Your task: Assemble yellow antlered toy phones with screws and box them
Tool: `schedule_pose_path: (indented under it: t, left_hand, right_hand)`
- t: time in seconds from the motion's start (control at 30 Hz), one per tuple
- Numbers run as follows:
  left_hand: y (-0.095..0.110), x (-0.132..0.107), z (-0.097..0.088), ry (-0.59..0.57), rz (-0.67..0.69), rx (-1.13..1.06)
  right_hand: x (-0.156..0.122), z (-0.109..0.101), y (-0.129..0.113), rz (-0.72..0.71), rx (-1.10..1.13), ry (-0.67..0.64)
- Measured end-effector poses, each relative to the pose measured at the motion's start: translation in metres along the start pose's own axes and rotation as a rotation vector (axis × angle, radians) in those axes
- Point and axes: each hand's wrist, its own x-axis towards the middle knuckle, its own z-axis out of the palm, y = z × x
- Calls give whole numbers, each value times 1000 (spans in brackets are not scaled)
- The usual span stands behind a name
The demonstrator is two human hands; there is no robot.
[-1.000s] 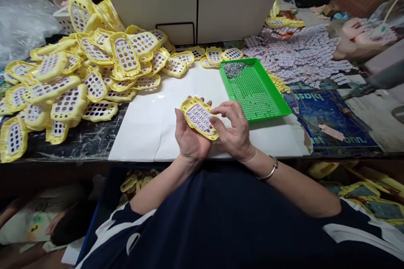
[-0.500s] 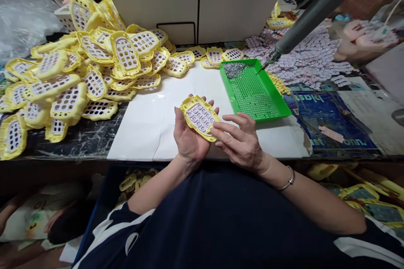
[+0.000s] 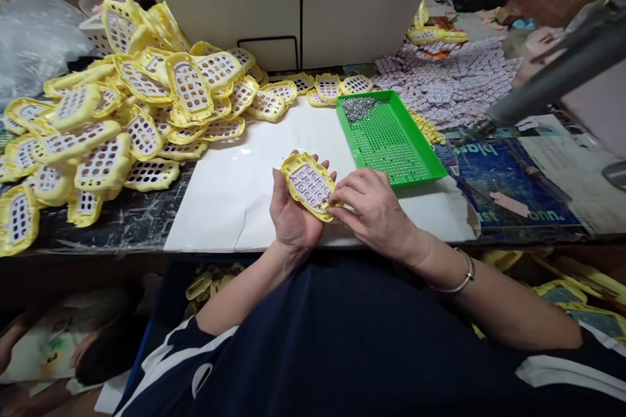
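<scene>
My left hand [image 3: 296,228] is closed around a yellow plastic shell [image 3: 292,168] of oval shape, palm up, a little above the white sheet. Inside the shell lies a pale keypad sheet [image 3: 309,182] with rows of round marks. My right hand [image 3: 376,212] pinches at the shell's lower right end, thumb and fingertips together. Whatever those fingertips hold is too small and covered to name. A green tray [image 3: 421,146] stands just beyond my right hand. Small metal screws [image 3: 358,109] are heaped in its far left corner, and others sit in rows of holes.
Many similar yellow shells [image 3: 102,159] are piled on the left. A grey rod-shaped tool [image 3: 548,78] hangs at the right. Pale keypad pieces [image 3: 460,88] and small yellow parts [image 3: 428,127] lie behind the tray. A large printed carton [image 3: 342,13] stands at the back.
My right fingers have drawn together into a pinch at the shell's end, where they were spread before. The hanging tool has swung right, away from the tray. My view has shifted slightly.
</scene>
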Motion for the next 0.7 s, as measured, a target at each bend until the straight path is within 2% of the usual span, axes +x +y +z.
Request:
schedule_pose_path:
  t: [0.1,0.27,0.33,0.53,0.7]
  left_hand:
    - [0,0,0,5,5,25]
    - [3,0,1,9,28,2]
    - [3,0,1,0,39,-4]
    - [1,0,1,-26,74,38]
    - [-1,-1,1,-37,98,49]
  right_hand:
    - [2,-2,0,-50,31,-12]
    - [1,-2,2,-94,115,122]
    - [1,-3,3,-117,56,158]
    - [3,-3,4,-218,-170,158]
    - [1,2,0,-239,-145,130]
